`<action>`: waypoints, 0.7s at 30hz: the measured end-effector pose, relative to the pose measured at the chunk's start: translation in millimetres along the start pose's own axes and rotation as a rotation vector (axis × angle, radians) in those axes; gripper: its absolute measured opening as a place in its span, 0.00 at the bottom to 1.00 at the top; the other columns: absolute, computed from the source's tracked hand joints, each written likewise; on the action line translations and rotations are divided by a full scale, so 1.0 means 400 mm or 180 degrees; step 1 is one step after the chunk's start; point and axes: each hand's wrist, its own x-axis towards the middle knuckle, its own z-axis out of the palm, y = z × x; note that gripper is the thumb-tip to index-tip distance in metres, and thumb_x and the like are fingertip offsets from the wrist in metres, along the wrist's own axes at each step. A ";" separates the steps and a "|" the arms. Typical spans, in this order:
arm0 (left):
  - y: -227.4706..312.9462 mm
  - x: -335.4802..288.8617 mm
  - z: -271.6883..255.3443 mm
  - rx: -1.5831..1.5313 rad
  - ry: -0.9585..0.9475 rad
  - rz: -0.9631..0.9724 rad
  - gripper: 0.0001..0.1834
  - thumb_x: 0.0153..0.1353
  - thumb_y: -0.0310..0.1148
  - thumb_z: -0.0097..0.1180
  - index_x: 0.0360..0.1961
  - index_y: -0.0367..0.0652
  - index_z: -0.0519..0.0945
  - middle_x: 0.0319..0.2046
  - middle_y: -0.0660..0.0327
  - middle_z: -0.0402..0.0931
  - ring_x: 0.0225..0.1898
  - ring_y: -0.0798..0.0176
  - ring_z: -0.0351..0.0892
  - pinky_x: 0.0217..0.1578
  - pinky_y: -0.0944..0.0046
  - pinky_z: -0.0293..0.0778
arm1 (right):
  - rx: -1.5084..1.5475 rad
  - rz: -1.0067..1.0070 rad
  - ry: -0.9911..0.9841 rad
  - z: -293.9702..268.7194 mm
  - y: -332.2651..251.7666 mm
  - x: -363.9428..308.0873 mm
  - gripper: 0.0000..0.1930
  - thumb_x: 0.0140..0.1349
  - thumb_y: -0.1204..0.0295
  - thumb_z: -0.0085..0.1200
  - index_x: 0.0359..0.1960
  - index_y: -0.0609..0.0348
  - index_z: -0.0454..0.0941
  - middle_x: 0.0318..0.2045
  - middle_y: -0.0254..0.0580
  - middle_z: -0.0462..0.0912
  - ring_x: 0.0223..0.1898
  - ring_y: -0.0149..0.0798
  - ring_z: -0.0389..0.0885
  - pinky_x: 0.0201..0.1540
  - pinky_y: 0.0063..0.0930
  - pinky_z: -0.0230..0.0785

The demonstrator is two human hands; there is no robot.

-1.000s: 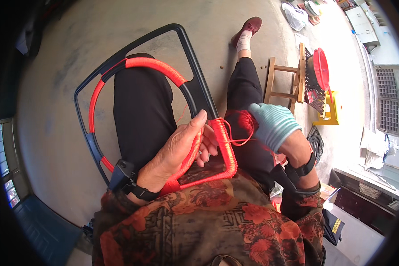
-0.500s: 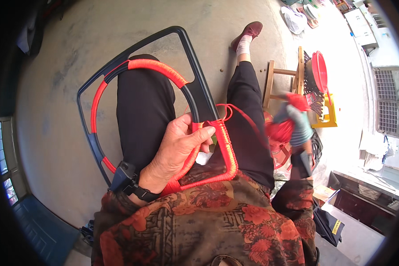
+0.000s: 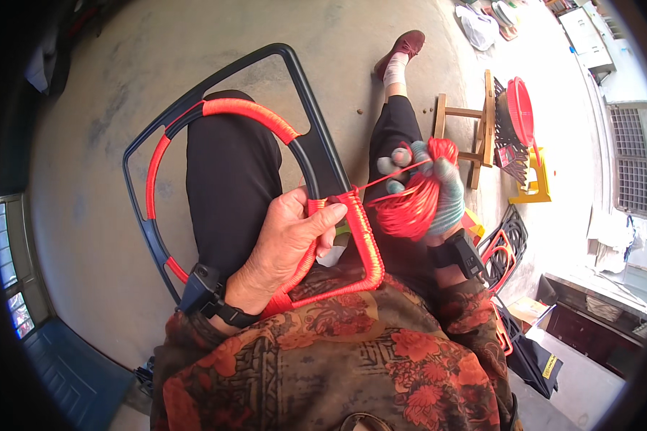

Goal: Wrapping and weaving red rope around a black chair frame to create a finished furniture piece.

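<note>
A black frame (image 3: 325,154) with a ring inside it leans across my lap, over my left thigh. Red cord (image 3: 369,244) is wound tightly round its near right corner and round stretches of the ring. My bare left hand (image 3: 289,231) grips the frame and ring together, its thumb pressing on the wound cord. To the right, my right hand (image 3: 449,197), in a grey-green glove with bare fingertips, is closed round a loose hank of red cord (image 3: 408,210). One strand runs taut from this hank to the frame beside my left thumb.
Right of my leg stand a wooden stool (image 3: 489,118), a red plastic basket (image 3: 522,115) and a yellow stool (image 3: 538,183). Nearer lie black and red frames (image 3: 509,248) and a dark cloth item (image 3: 535,359). A blue panel (image 3: 68,373) is at lower left.
My right hand has come leftward toward the frame with the hank, and the slack strand has drawn straight. The left hand keeps its grip, almost unmoved.
</note>
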 end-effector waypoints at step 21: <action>0.006 -0.056 0.054 -0.0029 -0.0043 -0.0423 0.10 0.66 0.34 0.56 0.31 0.39 0.75 0.12 0.67 0.68 0.08 0.75 0.63 0.09 0.73 0.59 | -0.0785 0.0706 0.0891 0.044 0.059 -0.176 0.10 0.60 0.65 0.57 0.32 0.55 0.70 0.18 0.31 0.66 0.24 0.34 0.69 0.28 0.24 0.67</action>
